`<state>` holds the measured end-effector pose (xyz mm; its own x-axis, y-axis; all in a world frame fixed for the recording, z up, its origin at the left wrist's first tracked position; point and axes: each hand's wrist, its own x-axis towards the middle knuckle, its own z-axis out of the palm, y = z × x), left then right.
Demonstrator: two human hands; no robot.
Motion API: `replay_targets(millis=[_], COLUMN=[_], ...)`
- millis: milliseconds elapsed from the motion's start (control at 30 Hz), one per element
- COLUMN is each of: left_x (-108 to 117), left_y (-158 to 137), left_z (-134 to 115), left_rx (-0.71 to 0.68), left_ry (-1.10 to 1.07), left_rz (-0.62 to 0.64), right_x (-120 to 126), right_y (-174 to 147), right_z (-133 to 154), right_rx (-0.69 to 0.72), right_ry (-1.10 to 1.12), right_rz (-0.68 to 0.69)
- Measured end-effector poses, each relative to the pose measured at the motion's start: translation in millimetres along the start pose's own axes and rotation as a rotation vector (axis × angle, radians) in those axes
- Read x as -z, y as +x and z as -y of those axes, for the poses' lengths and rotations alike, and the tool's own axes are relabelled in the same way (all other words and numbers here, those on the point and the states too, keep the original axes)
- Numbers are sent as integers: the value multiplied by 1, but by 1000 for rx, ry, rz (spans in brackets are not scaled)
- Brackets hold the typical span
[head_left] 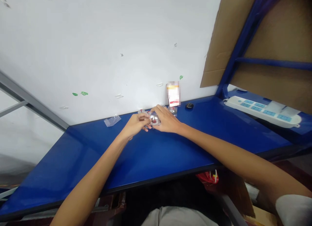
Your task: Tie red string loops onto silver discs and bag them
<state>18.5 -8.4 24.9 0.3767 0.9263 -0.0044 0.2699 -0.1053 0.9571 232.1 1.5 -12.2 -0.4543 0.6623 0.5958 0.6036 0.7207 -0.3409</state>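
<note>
A shiny silver, dome-like thing in clear plastic (154,119) sits between my two hands, near the back edge of the blue table (156,157). My right hand (167,119) is curled around its right side. From the left, my left hand (136,125) pinches at its edge with thumb and fingers. Just behind my right hand lies a similar silver piece in clear plastic (173,110). Small clear pieces with red bits (141,111) lie beyond my left fingers, partly hidden. What exactly the silver thing is, I cannot tell.
A white and orange card (173,95) leans on the wall. Right of it lies a small black object (189,106). An empty-looking clear plastic bag (112,120) rests at left. A white power strip (263,111) stands at the right, beside the blue frame (229,71).
</note>
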Motion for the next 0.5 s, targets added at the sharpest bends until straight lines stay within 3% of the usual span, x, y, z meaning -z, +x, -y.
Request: replay_targets(millis=[233,500], left_x=[2,8], left_y=[-2,1], left_z=[-5,-1], left_rx=[-96,-180], left_ry=[78,162], left_rz=[-108,-231], right_x=[4,4], right_y=[-2,1], right_z=[6,7], right_rx=[-37,-16], right_ry=[54,142], right_rz=[81,43])
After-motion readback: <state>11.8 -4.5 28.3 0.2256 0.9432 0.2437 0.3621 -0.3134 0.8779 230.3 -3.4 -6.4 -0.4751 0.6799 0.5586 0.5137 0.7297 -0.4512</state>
